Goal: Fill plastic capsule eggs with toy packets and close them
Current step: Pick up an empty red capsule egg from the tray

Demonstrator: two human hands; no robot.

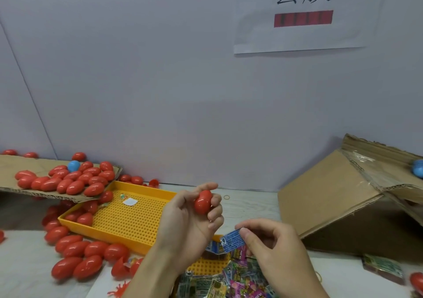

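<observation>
Packets (231, 277) of toys lie heaped at the near edge of the tabletop, right under the hands, presumably so the next one is always within reach. Just above that heap the right hand (272, 249) pinches a blue toy packet (232, 240) between thumb and forefinger, its free end pointing toward the egg. The left hand (194, 224), slightly farther off, has its fingers curled round a red capsule egg (203, 202), held upright and raised clear of the yellow perforated tray (128, 220). The egg looks closed, though the fingers hide part of its seam, so I judge it must be opened before the packet can go in. Left of the hands, along the near left edge, red eggs (77, 254) lie loose, with one opened shell among them. Farther back on the left, a cardboard flap (13, 167) carries more red eggs and one blue egg (73, 166). At the far right a tipped cardboard box (329, 197) rests against the wall.
</observation>
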